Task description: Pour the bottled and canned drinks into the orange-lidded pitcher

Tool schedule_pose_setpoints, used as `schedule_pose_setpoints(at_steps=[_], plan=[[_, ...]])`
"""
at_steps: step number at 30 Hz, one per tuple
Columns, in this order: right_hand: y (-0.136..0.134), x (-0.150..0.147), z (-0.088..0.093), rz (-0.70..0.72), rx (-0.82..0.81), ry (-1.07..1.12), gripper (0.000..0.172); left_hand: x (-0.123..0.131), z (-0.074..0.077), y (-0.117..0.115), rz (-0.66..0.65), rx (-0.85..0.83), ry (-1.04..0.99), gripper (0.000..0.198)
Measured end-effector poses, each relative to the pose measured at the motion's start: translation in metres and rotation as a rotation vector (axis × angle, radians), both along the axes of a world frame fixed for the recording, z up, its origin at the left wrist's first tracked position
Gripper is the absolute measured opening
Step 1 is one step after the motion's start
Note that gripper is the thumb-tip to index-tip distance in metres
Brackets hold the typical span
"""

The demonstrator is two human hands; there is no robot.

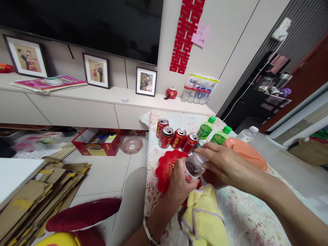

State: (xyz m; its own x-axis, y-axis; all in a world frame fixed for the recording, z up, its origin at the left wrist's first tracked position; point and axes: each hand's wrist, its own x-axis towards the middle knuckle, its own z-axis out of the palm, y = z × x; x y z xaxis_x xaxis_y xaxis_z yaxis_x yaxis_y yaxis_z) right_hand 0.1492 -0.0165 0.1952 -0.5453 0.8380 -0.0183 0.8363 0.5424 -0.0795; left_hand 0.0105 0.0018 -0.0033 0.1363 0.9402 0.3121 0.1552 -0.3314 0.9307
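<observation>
A clear plastic bottle (pixel 192 168) with dark contents and a pale cap (pixel 200 158) is held over the table, tilted. My left hand (pixel 178 179) is closed around its body. At the top, the fingers of my right hand (pixel 220 160) are closed on the cap. Beneath the bottle lies a red scalloped plate (pixel 164 171) with a gold print. A yellow cloth (pixel 205 215) with purple edging lies just in front of my hands. Behind them stand several red drink cans (pixel 179 138) and two green bottles (pixel 206 128).
An orange divided plate (pixel 247 152) and another clear bottle (pixel 248 133) stand at the right of the flowered tablecloth (pixel 246 212). Lidded jars (pixel 194 95) and picture frames (pixel 146 81) line the cabinet behind. Flattened cardboard (pixel 48 201) and a red box (pixel 98 141) are at the left.
</observation>
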Motion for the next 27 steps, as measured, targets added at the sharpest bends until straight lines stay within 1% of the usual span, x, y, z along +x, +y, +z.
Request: schedule_pose_setpoints(at_steps=[2,3,4,5,6,8,10,11,12,14,15,17,18,19,20,22,23,25,27], plan=[[0.003,-0.003,-0.004,-0.084,0.041,-0.085,0.022,0.0,0.001,0.0,0.002,0.001,0.014,0.064],[0.004,-0.004,-0.006,-0.145,0.062,-0.132,0.026,0.0,0.001,0.0,-0.001,0.0,0.019,0.063],[0.005,-0.005,-0.007,-0.201,0.079,-0.163,0.032,-0.001,0.001,0.0,-0.004,-0.003,0.021,0.063],[0.004,-0.004,-0.007,-0.237,0.088,-0.167,0.037,-0.001,0.001,-0.001,-0.005,-0.008,0.019,0.063],[0.003,-0.003,-0.007,-0.238,0.088,-0.143,0.037,-0.001,0.001,-0.001,-0.007,-0.013,0.017,0.063],[0.0,-0.001,-0.005,-0.144,0.078,-0.05,0.033,-0.001,0.001,-0.001,-0.011,-0.021,0.014,0.065],[-0.002,-0.001,-0.003,-0.035,0.046,0.006,0.039,-0.001,0.0,-0.001,-0.013,-0.024,0.015,0.065],[-0.003,-0.002,-0.004,-0.013,0.027,-0.003,0.039,-0.001,0.0,-0.001,-0.012,-0.022,0.014,0.065],[-0.003,-0.004,-0.004,-0.022,0.021,-0.032,0.033,-0.001,0.0,-0.001,-0.007,-0.018,0.012,0.065],[-0.001,-0.009,-0.007,-0.108,0.045,-0.106,0.013,-0.001,0.0,-0.001,0.004,-0.005,0.009,0.064],[-0.001,-0.011,-0.008,-0.169,0.06,-0.137,0.012,-0.001,0.0,-0.001,0.006,0.001,0.01,0.063],[-0.001,-0.013,-0.008,-0.25,0.052,-0.131,0.022,-0.001,0.001,-0.001,0.006,0.009,0.014,0.06],[-0.002,-0.013,-0.007,-0.243,0.021,-0.091,0.02,-0.002,0.001,-0.001,0.005,0.012,0.014,0.06],[-0.003,-0.012,-0.007,-0.211,-0.017,-0.043,0.012,-0.002,0.001,-0.002,0.003,0.015,0.012,0.06],[-0.005,-0.011,-0.006,-0.169,-0.046,-0.002,0.012,-0.002,0.001,-0.002,0.003,0.016,0.007,0.061],[-0.007,-0.01,-0.006,-0.106,-0.064,0.023,0.033,-0.001,0.0,-0.001,0.0,0.015,-0.001,0.064],[-0.008,-0.011,-0.007,-0.112,-0.053,0.0,0.037,-0.001,-0.001,-0.001,0.0,0.013,-0.003,0.065],[-0.008,-0.014,-0.01,-0.166,-0.011,-0.069,0.032,-0.001,-0.002,0.0,0.003,0.015,-0.008,0.065],[-0.007,-0.019,-0.014,-0.212,0.03,-0.107,0.022,-0.001,-0.003,0.0,0.0,0.016,-0.014,0.064]])
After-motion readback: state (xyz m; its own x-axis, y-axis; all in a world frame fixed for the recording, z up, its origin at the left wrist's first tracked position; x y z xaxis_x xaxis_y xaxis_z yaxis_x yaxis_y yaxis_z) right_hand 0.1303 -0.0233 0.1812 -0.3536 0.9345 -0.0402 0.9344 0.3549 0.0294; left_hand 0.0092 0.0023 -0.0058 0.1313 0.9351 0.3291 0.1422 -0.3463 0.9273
